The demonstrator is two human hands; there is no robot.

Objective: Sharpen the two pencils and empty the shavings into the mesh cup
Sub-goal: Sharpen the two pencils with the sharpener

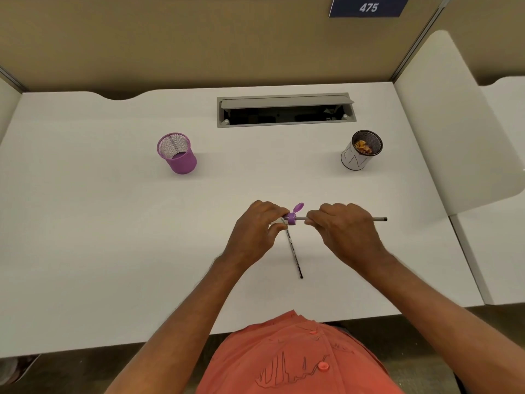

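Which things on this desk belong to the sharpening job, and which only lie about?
Job: left hand with purple sharpener; right hand with pencil; second pencil; dark mesh cup holding shavings.
Lying about: purple mesh cup; cable hatch.

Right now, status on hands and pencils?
Left hand holds purple sharpener. Right hand feeds pencil in. Second pencil on desk. Nothing in the way.

Matt white desk (113,223) | purple wire-mesh cup (176,153) | glossy purple plastic sharpener (292,217) | paper-wrapped dark mesh cup (361,150)
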